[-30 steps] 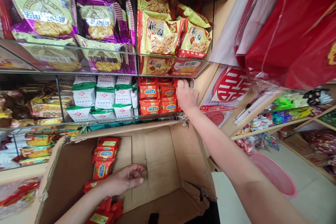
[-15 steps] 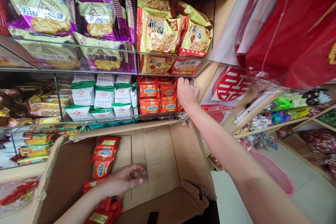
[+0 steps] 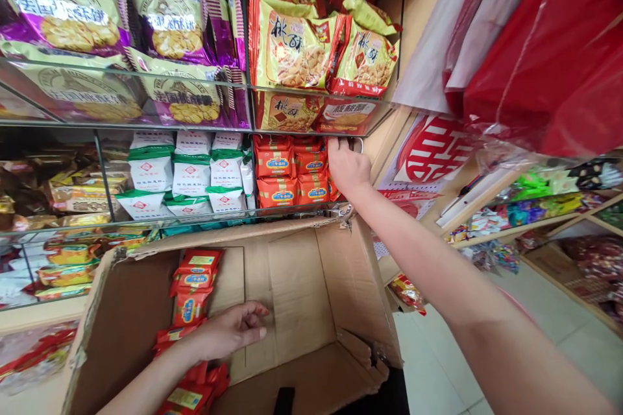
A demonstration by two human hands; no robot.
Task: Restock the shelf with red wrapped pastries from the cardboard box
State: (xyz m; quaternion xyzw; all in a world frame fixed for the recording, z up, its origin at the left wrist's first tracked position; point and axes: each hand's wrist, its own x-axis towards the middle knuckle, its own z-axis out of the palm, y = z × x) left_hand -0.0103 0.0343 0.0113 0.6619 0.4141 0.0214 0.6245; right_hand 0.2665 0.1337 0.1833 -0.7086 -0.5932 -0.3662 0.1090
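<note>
My right hand (image 3: 348, 165) reaches into the shelf at the right end of a stack of red snack packets (image 3: 276, 192). Its fingers are curled away from me, and whatever they hold is hidden. Over the open cardboard box (image 3: 302, 285) hovers my left hand (image 3: 238, 331), palm turned sideways, fingers loosely bent and apart, with nothing in it. More red packets (image 3: 189, 307) lie in a row along the left side of the box, partly covered by my left hand and forearm.
White and green packets (image 3: 192, 175) stand left of the red stack. Above, a glass-fronted shelf holds purple cookie packs (image 3: 170, 26) and yellow-red packs (image 3: 296, 45). Red bags (image 3: 549, 58) hang at the upper right. The box has torn edges.
The view has shifted slightly, and the shelf sits a little higher. Both hands keep nearly the same places; the right one stays at the red stack.
</note>
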